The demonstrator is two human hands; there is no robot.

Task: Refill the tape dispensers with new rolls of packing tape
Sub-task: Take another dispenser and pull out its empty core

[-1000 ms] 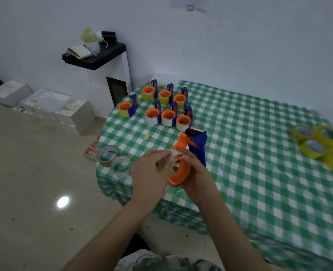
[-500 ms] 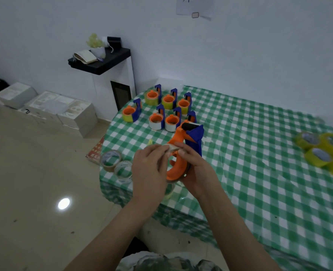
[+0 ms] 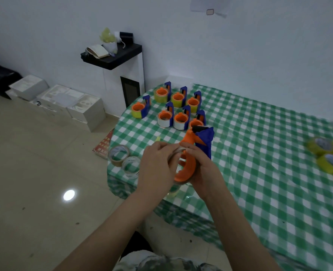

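I hold an orange and blue tape dispenser (image 3: 199, 142) above the near left corner of the table (image 3: 259, 163). My right hand (image 3: 202, 171) grips its orange spool from the right. My left hand (image 3: 157, 167) pinches the rim of a clear tape roll (image 3: 178, 151) sitting on that spool; most of the roll is hidden behind my fingers. Several loaded dispensers (image 3: 173, 108) stand in rows at the table's far left. Yellow tape rolls (image 3: 330, 155) lie at the right edge of the view.
Two nearly spent rolls (image 3: 124, 160) lie on the table's left corner. The table has a green and white checked cloth. White boxes (image 3: 60, 100) sit on the floor at left, beside a white cabinet with a black shelf (image 3: 114, 57).
The view shifted slightly, and the dispenser sits a little higher against the row of loaded ones. Both hands stay on the dispenser and roll, my left fingers working at the roll's upper edge.
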